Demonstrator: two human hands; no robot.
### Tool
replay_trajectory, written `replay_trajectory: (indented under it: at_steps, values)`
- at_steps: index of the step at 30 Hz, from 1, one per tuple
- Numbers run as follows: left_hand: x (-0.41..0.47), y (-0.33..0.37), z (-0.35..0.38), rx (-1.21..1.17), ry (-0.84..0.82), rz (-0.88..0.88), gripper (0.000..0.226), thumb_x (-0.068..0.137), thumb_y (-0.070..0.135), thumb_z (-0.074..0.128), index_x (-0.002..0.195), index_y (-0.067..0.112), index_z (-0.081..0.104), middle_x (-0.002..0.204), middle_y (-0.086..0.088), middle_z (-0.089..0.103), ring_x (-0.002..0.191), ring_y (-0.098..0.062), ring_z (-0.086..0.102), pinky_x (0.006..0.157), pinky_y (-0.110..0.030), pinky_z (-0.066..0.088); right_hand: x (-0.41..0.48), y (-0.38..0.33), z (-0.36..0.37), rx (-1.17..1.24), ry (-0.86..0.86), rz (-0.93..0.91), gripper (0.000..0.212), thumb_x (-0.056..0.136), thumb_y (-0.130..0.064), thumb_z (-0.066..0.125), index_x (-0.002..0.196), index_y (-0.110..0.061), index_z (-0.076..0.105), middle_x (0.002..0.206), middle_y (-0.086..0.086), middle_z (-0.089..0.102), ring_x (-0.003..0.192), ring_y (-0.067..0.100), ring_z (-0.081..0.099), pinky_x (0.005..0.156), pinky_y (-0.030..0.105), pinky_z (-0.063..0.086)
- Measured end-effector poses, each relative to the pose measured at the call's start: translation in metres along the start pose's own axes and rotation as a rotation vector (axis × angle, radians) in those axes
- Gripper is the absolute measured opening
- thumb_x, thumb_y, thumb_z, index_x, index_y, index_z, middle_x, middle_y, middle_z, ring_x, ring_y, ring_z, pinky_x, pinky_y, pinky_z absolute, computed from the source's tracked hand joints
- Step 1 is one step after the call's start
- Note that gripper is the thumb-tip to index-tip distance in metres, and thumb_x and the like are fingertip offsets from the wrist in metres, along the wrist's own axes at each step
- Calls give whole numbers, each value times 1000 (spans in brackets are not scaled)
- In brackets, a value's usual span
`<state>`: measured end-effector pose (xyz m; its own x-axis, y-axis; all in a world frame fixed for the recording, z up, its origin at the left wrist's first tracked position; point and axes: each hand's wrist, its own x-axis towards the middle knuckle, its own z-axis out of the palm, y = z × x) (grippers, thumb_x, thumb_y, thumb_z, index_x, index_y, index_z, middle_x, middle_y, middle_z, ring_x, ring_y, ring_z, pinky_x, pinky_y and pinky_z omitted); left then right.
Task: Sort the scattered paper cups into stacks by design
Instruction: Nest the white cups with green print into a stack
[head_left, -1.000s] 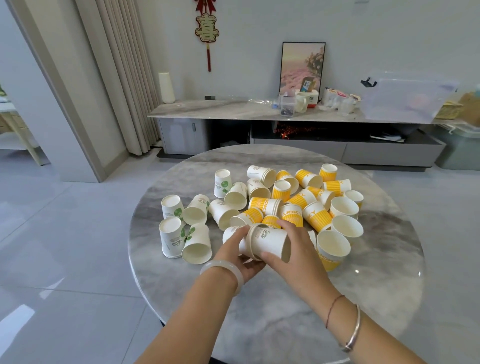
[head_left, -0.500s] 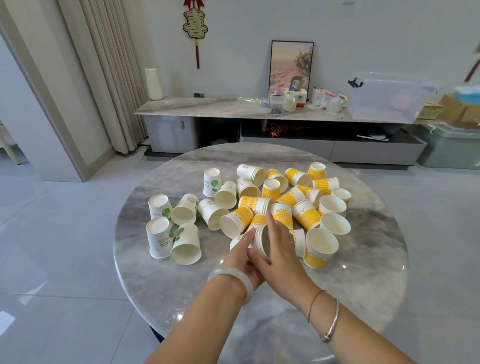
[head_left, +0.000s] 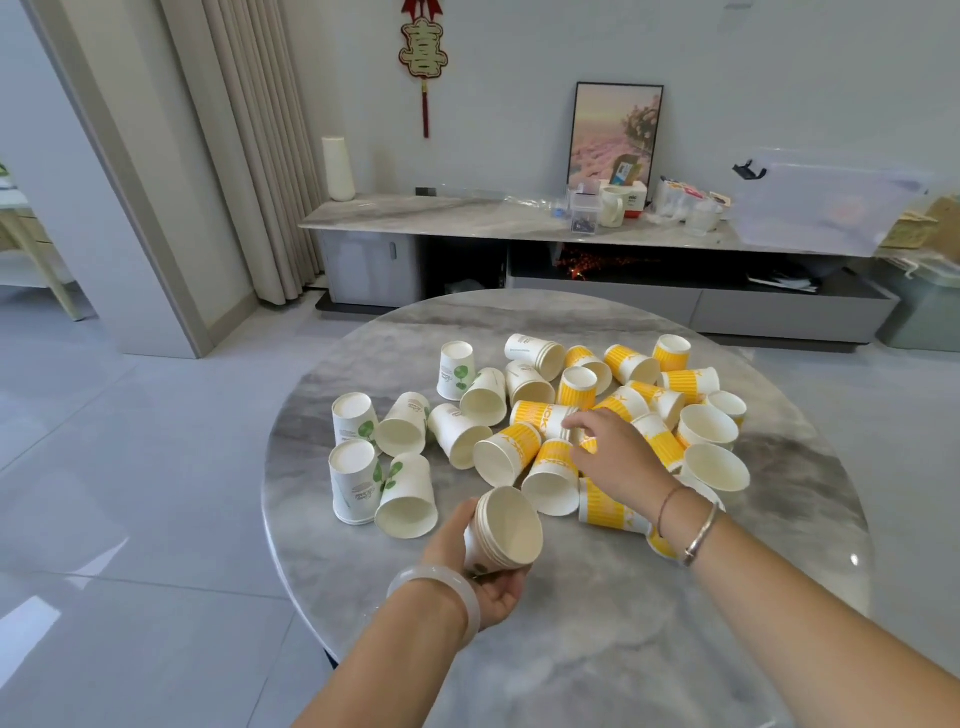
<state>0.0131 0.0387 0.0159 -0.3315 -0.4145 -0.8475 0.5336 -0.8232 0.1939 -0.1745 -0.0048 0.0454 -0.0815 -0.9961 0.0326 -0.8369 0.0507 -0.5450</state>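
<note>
Cups sorted over round marble table
Left hand grips nested white stack, mouth tilted toward one o'clock; right hand, fingers curled loosely, touches yellow cups at stack's one o'clock

Framed picture, white vase, curtain.

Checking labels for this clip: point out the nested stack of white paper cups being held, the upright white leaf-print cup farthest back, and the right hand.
Nested stack of white paper cups (head_left: 501, 532), head view, rim edges.
Upright white leaf-print cup (head_left: 456, 370), head view, side wall.
Right hand (head_left: 615, 451), head view, back of hand.
</note>
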Motion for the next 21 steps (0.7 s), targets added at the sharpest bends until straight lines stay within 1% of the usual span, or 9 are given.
replay_trajectory:
  at_steps: [3, 6, 8, 10, 12, 13, 15, 17, 21]
  values:
    - [2, 1, -12, -15, 49, -21, 69, 65, 37, 77, 119, 2, 51, 103, -20, 61, 78, -35, 62, 56, -39, 49, 20, -43, 24, -28, -138, -147, 26, 83, -15, 57, 108, -16, 64, 112, 7, 63, 100, 23, 58, 90, 33, 48]
    - [3, 0, -19, -22, 57, -27, 64, 62, 38, 79, 110, 2, 58, 95, -19, 63, 77, -35, 63, 58, -36, 50, 31, -87, 60, -164, -312, -289, 25, 78, -26, 65, 102, -18, 64, 107, 6, 62, 97, 24, 58, 84, 32, 47]
    - [4, 1, -21, -42, 50, -17, 60, 63, 41, 78, 105, 1, 61, 90, -18, 64, 76, -34, 63, 59, -35, 51, 31, -108, 83, -291, -403, -362, 31, 73, -34, 71, 97, -17, 59, 106, 6, 57, 95, 25, 57, 79, 34, 44]
    - [3, 3, -22, -65, 50, -15, 60, 64, 45, 78, 100, 1, 62, 86, -17, 65, 74, -33, 63, 56, -34, 52, 31, -119, 101, -409, -442, -419, 36, 72, -36, 73, 90, -16, 50, 103, 7, 54, 89, 28, 56, 72, 34, 42]
    - [3, 4, -21, -86, 42, -19, 61, 63, 48, 78, 97, 0, 62, 81, -16, 66, 69, -32, 64, 51, -32, 54, 32, -124, 111, -502, -428, -468, 38, 73, -34, 73, 88, -16, 43, 104, 9, 53, 88, 30, 58, 66, 33, 39]
    - [2, 4, -21, -95, 38, -22, 61, 62, 48, 79, 95, -1, 62, 79, -16, 66, 68, -31, 64, 50, -31, 54, 34, -125, 115, -528, -409, -480, 36, 74, -32, 72, 91, -15, 45, 107, 10, 54, 91, 31, 59, 65, 32, 38]
    - [2, 5, -20, -97, 35, -24, 58, 61, 47, 80, 87, -2, 62, 74, -16, 66, 66, -31, 64, 55, -33, 54, 39, -125, 118, -559, -359, -478, 31, 79, -23, 67, 101, -10, 50, 111, 11, 56, 96, 32, 61, 65, 32, 36]
    - [2, 6, -19, -84, 34, -21, 52, 62, 43, 80, 83, -1, 63, 74, -15, 66, 67, -31, 64, 62, -36, 53, 43, -122, 120, -584, -310, -461, 25, 83, -12, 59, 106, -7, 50, 112, 13, 59, 99, 34, 61, 66, 33, 36]
    - [3, 8, -17, -48, 17, -21, 40, 62, 33, 81, 84, 3, 65, 80, -14, 68, 71, -31, 65, 58, -35, 53, 47, -113, 111, -537, -188, -428, 21, 86, -2, 47, 107, -5, 51, 107, 17, 63, 96, 36, 62, 65, 35, 37]
